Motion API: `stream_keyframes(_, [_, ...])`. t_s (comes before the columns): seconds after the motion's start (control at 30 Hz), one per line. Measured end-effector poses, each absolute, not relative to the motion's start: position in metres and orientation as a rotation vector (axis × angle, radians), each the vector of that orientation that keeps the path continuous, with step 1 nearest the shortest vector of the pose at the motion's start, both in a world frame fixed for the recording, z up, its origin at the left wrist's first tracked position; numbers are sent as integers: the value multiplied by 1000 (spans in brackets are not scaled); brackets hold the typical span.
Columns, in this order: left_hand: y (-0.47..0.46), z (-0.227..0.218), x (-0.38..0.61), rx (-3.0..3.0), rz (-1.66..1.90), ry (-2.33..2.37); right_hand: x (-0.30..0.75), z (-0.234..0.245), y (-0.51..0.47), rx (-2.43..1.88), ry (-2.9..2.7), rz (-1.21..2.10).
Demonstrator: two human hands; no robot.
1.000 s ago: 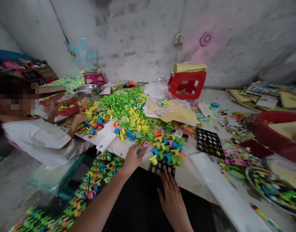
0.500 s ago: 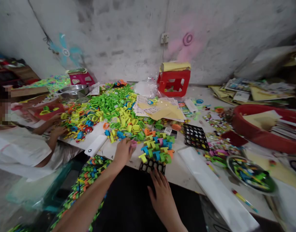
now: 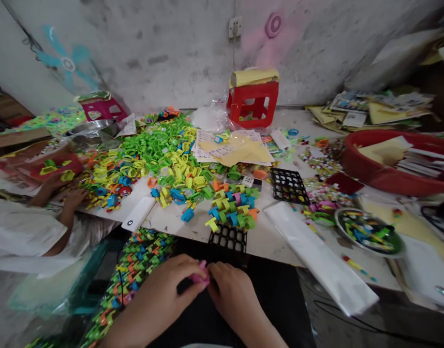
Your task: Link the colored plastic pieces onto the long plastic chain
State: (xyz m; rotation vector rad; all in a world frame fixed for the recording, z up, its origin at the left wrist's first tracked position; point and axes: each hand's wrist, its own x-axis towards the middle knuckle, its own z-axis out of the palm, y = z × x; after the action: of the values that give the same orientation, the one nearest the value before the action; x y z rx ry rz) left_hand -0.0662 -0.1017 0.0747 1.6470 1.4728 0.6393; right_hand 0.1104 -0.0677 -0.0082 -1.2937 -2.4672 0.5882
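Note:
My left hand (image 3: 164, 295) and my right hand (image 3: 231, 295) meet low in the view, over my dark lap. Both pinch a small pink plastic piece (image 3: 200, 276) between their fingertips. Just beyond them a black grid tray (image 3: 228, 238) sits at the table's near edge, its far half filled with interlocked blue, green, yellow and pink clips (image 3: 232, 209). A big heap of loose green and yellow plastic rings (image 3: 164, 157) covers the table behind it.
Another person (image 3: 44, 227) in white sits at the left, hands in the ring pile. A second black grid (image 3: 289, 185), a white bag (image 3: 318, 256), a red stool (image 3: 253, 99), a red basin (image 3: 392, 162) and a bowl of pieces (image 3: 369, 229) crowd the table. Filled grids (image 3: 135, 270) lie below left.
My left hand has drawn back from the table with the pink piece. My right hand left the grid tray's edge and joined it over my lap. The view tilted down.

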Motion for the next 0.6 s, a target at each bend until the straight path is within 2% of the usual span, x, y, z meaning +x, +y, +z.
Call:
stream_keyframes(0.1, [-74,53,-56,1653,798,1418,128,-20,-48,-1369,-2245,782])
stream_keyframes(0.23, [-28,2,-45,1732,1218,1560,136,-42,-15,-1353,-1702,1048])
stream_keyframes(0.4, [1,-60,-29,1513,1413,1496,123,-72,6,-1398,-1551,1086])
stream_keyframes(0.6, [5,-82,-33,1626,1227,1588,128,-83,8,-1400,-1539,1048])
